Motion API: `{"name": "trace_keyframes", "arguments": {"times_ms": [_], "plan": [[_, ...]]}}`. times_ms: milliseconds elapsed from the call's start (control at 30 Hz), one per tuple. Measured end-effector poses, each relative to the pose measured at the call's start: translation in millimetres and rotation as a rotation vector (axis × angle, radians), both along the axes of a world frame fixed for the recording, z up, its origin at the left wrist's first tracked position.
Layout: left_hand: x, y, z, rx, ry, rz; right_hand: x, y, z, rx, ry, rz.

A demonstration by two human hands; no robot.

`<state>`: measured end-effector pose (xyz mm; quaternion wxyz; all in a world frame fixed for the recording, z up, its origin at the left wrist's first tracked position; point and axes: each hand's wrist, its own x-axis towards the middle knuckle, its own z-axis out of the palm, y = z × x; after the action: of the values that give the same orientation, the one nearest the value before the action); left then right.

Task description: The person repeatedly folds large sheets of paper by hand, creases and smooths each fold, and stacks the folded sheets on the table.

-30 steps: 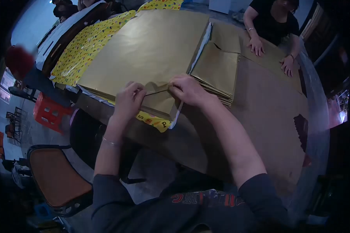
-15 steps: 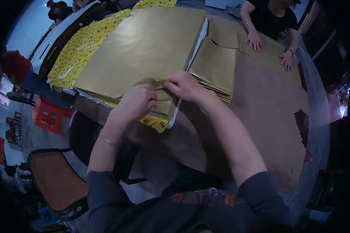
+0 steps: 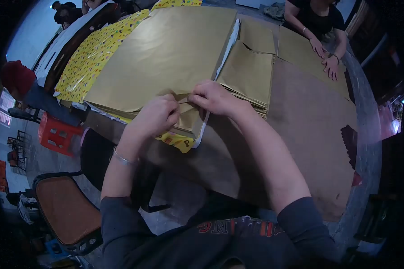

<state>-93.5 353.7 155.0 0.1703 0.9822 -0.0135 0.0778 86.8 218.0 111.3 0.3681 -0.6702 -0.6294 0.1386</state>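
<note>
A large stack of gold paper sheets point(image 3: 166, 49) lies on the table in front of me. At its near corner my left hand point(image 3: 159, 114) is closed, fingers pinching the lifted edge of a gold sheet. Close beside it on the right, my right hand point(image 3: 213, 96) also pinches that raised edge. The paper bends up between the two hands, and my fingers partly cover the fold. Beneath the stack's corner shows yellow printed wrapping point(image 3: 179, 141). To the right sits a pile of smaller folded gold sheets point(image 3: 247, 74).
Across the table at the right, a co-worker's hands point(image 3: 330, 65) rest on a gold sheet point(image 3: 300, 45). Brown board point(image 3: 309, 134) covers the tabletop. A red stool point(image 3: 58, 134) and a brown chair point(image 3: 67, 206) stand at the left, near a person in a red cap point(image 3: 18, 78).
My hands stay at the stack's corner, with the left fingers shifting slightly at the paper edge. The co-worker's hands have come closer together on their sheet.
</note>
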Motion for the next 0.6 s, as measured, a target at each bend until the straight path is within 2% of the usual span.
{"name": "trace_keyframes", "arguments": {"times_ms": [100,133,233,333,400,600], "plan": [[0.9,-1.1,2.7,0.020,0.017,-0.003,1.3,-0.1,1.3,-0.014,-0.029,0.009],[1.0,-0.9,2.9,-0.001,0.026,0.003,0.2,2.0,-0.9,-0.009,0.051,-0.001],[0.8,0.1,5.1,-0.045,0.047,0.000,1.4,0.7,-1.8,0.020,0.058,0.026],[0.2,-6.4,16.0,-0.046,0.175,0.080,5.6,-2.4,4.1,-0.056,0.079,0.048],[-0.4,-5.4,14.8,-0.057,0.146,0.065,6.8,-6.1,11.3,-0.156,0.085,0.071],[-2.0,3.0,7.8,-0.056,0.138,0.047,-2.7,-11.6,17.8,-0.132,-0.005,0.063]]}}
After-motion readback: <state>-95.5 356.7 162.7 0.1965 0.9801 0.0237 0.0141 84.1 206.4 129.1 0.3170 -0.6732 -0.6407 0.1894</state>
